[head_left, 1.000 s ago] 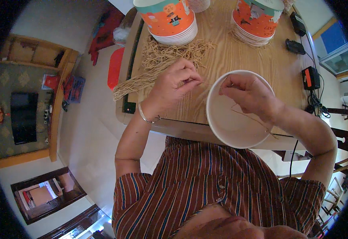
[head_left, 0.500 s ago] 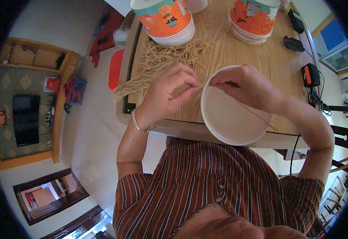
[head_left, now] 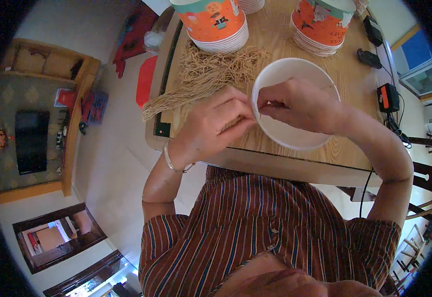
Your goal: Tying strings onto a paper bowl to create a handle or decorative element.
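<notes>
A wooden table stands in a room with a dark television off to the left. Near the table's front edge is a white tub, open mouth toward the camera. The left hand is at its left rim, thumb and fingers drawn together; the right hand reaches into the mouth, fingertips pinched near the inner wall. What lies between either hand's fingertips, I cannot tell. Tan strings lie heaped beyond the left hand, beside a stack of orange tubs.

Round white tub, open-mouthed, right of loose tan cords
</notes>
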